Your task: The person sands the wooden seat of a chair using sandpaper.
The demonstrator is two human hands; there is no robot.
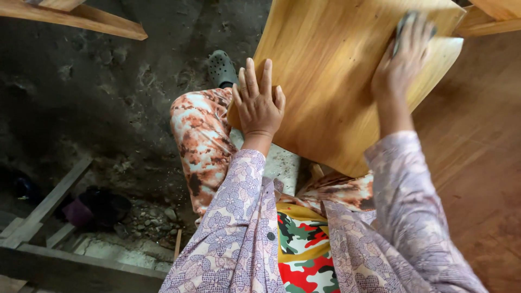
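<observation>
I see a smooth, honey-coloured wooden board (pixel 331 81) with visible grain, tilted across the knee in orange-and-white patterned trousers (pixel 203 141). Its lower left edge rests at that knee; its far end rises away from it. A small dark sanding pad (pixel 404 24) lies flat on the board's far right corner.

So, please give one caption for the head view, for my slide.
Left hand steadies a wooden board while the right hand presses a grey pad on it.

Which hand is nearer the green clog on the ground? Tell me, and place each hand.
Left. The left hand rests flat on the wooden board's near-left edge, just right of the green clog. The right hand presses a grey pad at the board's far-right corner, well away.
</observation>
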